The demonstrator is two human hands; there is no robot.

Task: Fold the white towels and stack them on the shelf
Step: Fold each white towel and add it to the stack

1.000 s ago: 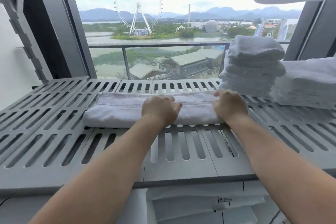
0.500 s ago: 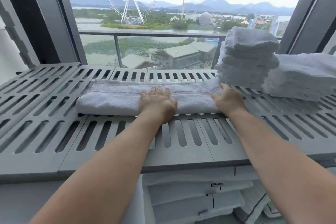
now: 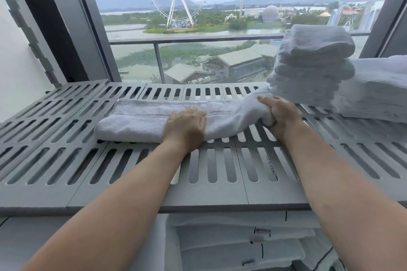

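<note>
One long white towel lies across the slatted grey shelf, folded into a narrow strip, and its right end no longer lies flat as it did a moment ago. Our right hand, which was resting open at that end, has now closed its fingers around the cloth and raised it clear of the slats, so the strip bends upward just to the right of our left hand. That left hand lies palm down near the strip's middle, fingers together and pressed flat, pinning the towel where we judge the crease will form. So we read this as the start of the crosswise fold, the right end about to be carried leftward over the pinned part. Just beyond the lifted end stands the stack of folded towels, with a lower, wider pile beside it, where this towel will likely go. Behind the shelf, the window looks out on a Ferris wheel.
</note>
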